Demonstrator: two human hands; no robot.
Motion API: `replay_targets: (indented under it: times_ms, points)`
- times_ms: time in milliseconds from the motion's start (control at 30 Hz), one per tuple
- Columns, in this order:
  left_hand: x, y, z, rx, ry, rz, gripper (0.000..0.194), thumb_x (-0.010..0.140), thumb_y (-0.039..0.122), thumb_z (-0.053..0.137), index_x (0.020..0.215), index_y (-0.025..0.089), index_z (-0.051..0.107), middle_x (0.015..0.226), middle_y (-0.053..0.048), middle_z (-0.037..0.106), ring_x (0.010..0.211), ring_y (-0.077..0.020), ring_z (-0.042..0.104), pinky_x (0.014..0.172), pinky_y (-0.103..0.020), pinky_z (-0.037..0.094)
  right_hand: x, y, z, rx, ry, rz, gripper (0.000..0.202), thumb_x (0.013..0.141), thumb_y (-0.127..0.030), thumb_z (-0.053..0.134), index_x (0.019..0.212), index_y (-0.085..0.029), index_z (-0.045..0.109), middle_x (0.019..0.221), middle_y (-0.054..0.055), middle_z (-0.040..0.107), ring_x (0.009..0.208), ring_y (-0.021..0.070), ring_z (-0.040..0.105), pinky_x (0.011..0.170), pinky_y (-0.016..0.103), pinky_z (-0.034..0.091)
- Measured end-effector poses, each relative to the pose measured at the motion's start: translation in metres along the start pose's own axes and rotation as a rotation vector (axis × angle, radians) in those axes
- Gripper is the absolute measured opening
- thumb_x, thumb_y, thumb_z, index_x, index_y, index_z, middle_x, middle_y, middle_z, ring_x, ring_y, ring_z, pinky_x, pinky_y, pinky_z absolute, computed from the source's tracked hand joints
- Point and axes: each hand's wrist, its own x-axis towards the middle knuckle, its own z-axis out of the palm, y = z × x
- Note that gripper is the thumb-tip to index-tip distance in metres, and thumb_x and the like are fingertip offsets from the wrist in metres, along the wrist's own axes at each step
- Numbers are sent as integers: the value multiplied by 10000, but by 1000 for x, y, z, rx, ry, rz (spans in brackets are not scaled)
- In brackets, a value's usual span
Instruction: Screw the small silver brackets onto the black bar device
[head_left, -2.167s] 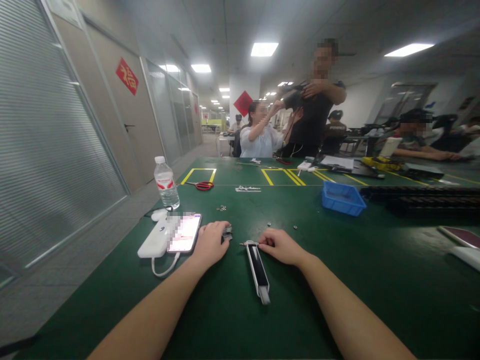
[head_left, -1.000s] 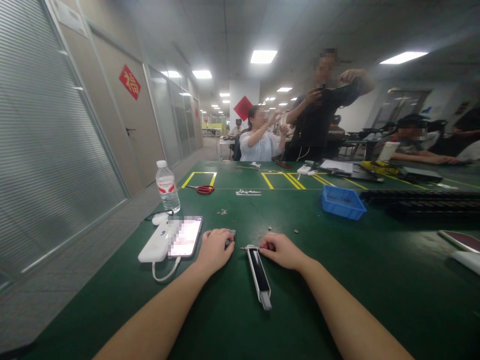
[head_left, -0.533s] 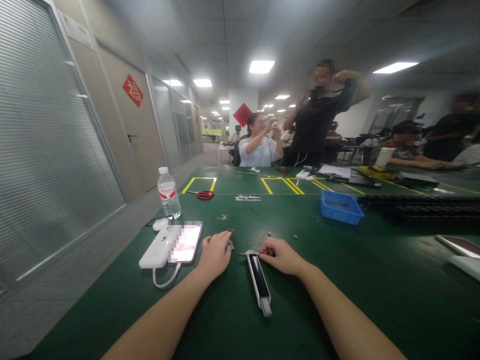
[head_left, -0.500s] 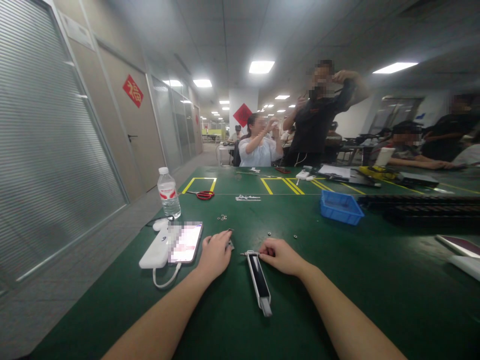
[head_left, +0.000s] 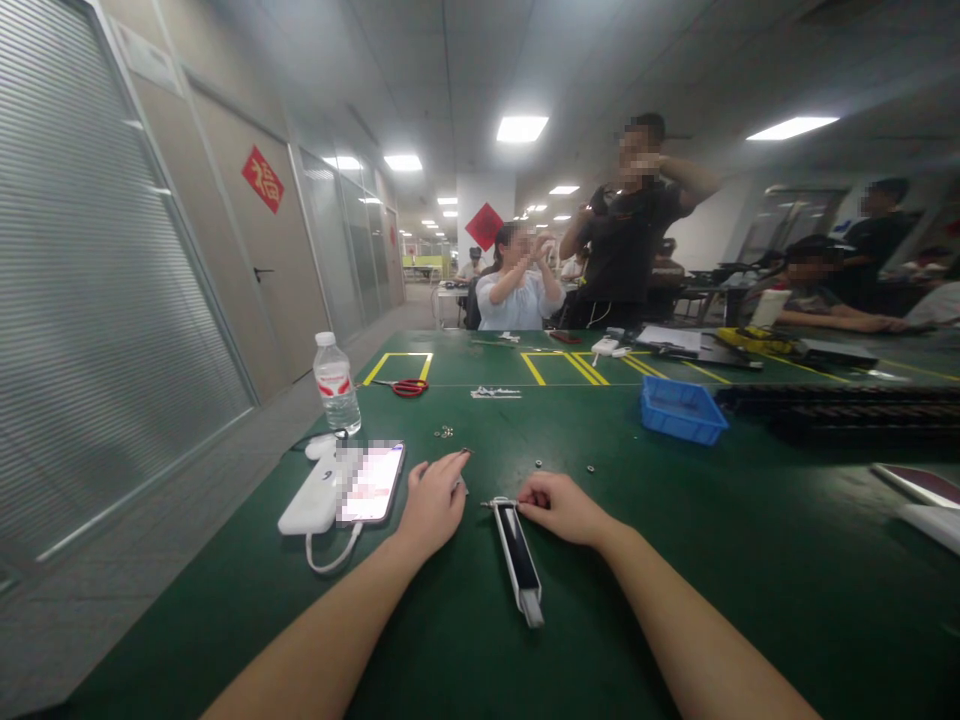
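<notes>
A slim device with a white frame and dark face lies on the green table, with a pale grey tab at its near end. Across its far end runs a thin metal pin. My right hand is closed in a pinch at the far right corner of this device; its fingertips are partly hidden. To the left, my left hand rests on the table with fingers stretched forward. A small grey piece shows beside its thumb, mostly covered. Small metal nuts lie beyond the right hand.
Left stand a water bottle, a white power bank and a lit phone on a cable. Farther off are red-handled scissors, small rings, thin white pieces and a blue bin. Several people are beyond the table.
The fingers of my left hand have stretched slightly farther forward and to the right. My right hand and the device look unmoved. A standing person beyond the table has shifted their arms.
</notes>
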Motion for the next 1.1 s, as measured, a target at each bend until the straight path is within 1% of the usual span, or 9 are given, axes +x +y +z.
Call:
replay_targets:
  times_ms: [300,433,533,633,733,867,1000,1033,1100]
  points:
    - [-1,7,-7,-31,61,83,365,848,132,442,1185,247,524,1237,-36,590,1146,-173,519,1028,-414,263,-1,-2,-3,5,-6,-11,88,768,-206,568,760,-160,642,681,5,537,599,118,476,575,242,389]
    - [-1,10,-9,-45,95,115,318,854,161,477,1155,241,543,1206,-39,609,1122,-182,533,1019,-409,258,-2,-4,-4,41,-12,22,151,765,-206,563,886,-159,641,698,4,557,595,116,481,577,246,400]
    - [-3,11,-10,-68,139,162,312,850,170,501,1153,229,544,1176,-51,625,1095,-189,550,1002,-414,263,-2,-6,-5,87,81,4,247,770,-227,564,1006,-171,615,770,18,576,633,125,493,614,266,426]
    - [-6,14,-9,-98,181,240,304,854,178,505,1151,228,544,1147,-57,641,1066,-188,569,994,-421,257,-1,-11,-6,134,215,-50,272,799,-282,555,1048,-186,605,804,32,570,702,148,508,667,300,438]
    - [-8,19,-7,-115,188,308,296,870,189,484,1156,235,547,1123,-50,653,1044,-179,582,1004,-419,249,1,-20,-4,252,255,-89,301,827,-337,534,1078,-186,600,843,45,580,757,163,537,688,315,450]
    - [-10,30,-11,-146,143,348,328,875,182,465,1192,235,532,1138,-48,646,1064,-178,574,1015,-434,250,3,-26,0,388,245,-79,240,806,-381,564,899,-177,648,787,37,608,733,164,556,677,313,449]
    - [-19,46,-31,-129,59,325,370,851,169,488,1216,220,524,1159,-68,639,1043,-208,589,989,-478,314,4,-18,3,524,233,4,235,772,-394,616,803,-162,635,737,25,624,677,152,557,659,301,439]
    - [-24,49,-37,-127,57,327,351,852,171,498,1194,232,544,1105,-54,665,977,-199,615,982,-476,335,5,-15,2,559,254,22,240,765,-398,624,802,-161,631,730,21,619,667,147,553,652,294,435]
    - [-36,55,-45,-190,147,360,258,866,218,524,1112,236,598,1042,-42,676,905,-177,624,954,-441,393,6,-9,0,623,302,59,254,752,-413,636,797,-163,624,714,11,604,652,139,541,636,280,423]
